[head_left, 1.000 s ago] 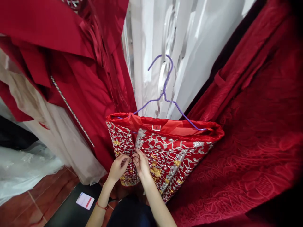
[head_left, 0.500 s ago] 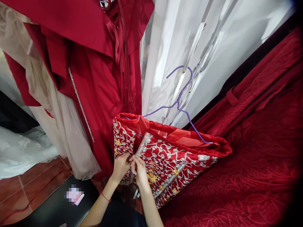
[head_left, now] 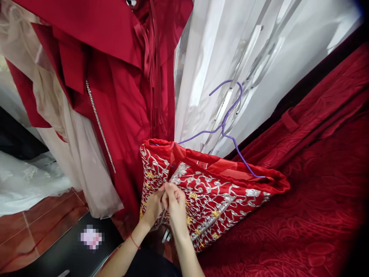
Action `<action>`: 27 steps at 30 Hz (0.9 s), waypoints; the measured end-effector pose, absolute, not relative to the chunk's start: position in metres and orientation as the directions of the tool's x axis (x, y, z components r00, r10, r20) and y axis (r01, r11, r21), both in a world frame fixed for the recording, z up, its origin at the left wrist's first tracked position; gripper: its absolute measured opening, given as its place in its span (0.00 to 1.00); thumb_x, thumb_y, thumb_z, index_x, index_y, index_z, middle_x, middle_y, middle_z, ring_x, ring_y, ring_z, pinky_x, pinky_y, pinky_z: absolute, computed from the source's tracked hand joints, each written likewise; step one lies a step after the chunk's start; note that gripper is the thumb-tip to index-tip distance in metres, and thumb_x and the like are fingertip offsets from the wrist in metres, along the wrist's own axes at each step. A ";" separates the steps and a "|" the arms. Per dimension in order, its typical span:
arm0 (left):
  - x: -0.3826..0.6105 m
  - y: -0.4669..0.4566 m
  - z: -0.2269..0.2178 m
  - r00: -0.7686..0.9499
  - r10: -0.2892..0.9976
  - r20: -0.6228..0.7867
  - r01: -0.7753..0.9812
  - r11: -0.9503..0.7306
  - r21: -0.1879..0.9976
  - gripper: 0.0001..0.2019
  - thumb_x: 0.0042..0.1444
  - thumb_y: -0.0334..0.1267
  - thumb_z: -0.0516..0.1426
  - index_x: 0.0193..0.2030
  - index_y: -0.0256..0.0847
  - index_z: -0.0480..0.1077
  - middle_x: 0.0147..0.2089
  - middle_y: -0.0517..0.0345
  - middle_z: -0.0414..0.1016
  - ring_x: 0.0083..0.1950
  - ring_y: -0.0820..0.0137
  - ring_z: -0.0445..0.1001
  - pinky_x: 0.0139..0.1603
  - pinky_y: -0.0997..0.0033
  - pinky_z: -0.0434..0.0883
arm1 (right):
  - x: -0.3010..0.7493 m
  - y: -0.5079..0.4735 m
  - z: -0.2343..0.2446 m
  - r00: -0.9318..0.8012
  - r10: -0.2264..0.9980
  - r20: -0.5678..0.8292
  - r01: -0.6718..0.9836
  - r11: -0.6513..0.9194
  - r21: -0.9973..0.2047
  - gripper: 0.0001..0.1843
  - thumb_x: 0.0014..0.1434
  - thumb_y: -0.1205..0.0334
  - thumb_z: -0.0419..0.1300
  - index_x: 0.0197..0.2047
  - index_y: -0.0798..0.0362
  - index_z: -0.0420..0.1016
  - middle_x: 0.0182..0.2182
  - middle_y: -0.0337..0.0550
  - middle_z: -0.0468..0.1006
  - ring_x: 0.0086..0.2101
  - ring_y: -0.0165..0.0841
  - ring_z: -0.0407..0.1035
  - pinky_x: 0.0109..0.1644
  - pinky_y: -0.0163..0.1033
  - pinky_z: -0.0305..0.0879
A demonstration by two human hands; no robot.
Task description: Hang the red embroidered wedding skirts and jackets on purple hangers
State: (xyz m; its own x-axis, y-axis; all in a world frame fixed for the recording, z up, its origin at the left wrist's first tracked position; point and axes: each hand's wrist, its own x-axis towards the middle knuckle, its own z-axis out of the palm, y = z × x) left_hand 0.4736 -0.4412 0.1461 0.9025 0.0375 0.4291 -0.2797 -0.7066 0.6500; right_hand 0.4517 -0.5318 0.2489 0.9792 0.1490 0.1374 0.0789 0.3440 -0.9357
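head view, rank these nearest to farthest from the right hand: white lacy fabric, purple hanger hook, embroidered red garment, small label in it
1. Embroidered red garment, touching the right hand
2. Small label, inside the garment's top edge
3. Purple hanger hook, above, to the right
4. White lacy fabric, far left

Before me, my left hand and right hand meet at the front of the garment. The hanger sits in its top, in front of hanging cloth. A dress hangs left, velvet right. Below, a low surface lies between my left arm and the floor at far left.
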 end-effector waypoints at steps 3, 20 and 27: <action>0.476 -0.446 0.146 0.895 0.045 0.444 -0.280 -0.717 0.638 0.13 0.63 0.30 0.47 0.35 0.39 0.73 0.29 0.54 0.78 0.31 0.68 0.77 0.33 0.74 0.69 | 0.457 -0.534 0.288 0.972 0.111 0.206 0.163 0.310 -0.937 0.20 0.65 0.46 0.58 0.32 0.54 0.73 0.13 0.27 0.59 0.16 0.22 0.49 0.23 0.31 0.47; 0.470 -0.449 0.117 0.921 0.106 0.375 -0.172 -0.752 0.636 0.14 0.63 0.36 0.51 0.27 0.41 0.68 0.24 0.58 0.73 0.26 0.69 0.72 0.30 0.74 0.62 | 0.486 -0.527 0.401 0.591 -0.011 0.807 0.357 -0.893 -0.273 0.17 0.69 0.57 0.52 0.35 0.56 0.77 0.36 0.54 0.77 0.41 0.42 0.67 0.44 0.45 0.61; 0.466 -0.448 0.125 0.937 0.110 0.330 -0.148 -0.733 0.664 0.14 0.64 0.39 0.52 0.27 0.42 0.66 0.24 0.60 0.72 0.26 0.71 0.71 0.30 0.75 0.60 | 0.516 -0.516 0.411 0.815 0.142 0.562 0.311 -0.925 -0.218 0.12 0.63 0.65 0.59 0.29 0.57 0.78 0.28 0.54 0.79 0.46 0.50 0.67 0.54 0.61 0.55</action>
State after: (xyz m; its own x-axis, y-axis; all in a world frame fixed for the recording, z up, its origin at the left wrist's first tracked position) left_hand 0.4657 -0.4478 0.1245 0.9374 0.1097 0.3305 -0.1484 -0.7329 0.6640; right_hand 0.5162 -0.5161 0.4111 0.8148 0.1418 0.5622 0.3113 -0.9250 -0.2178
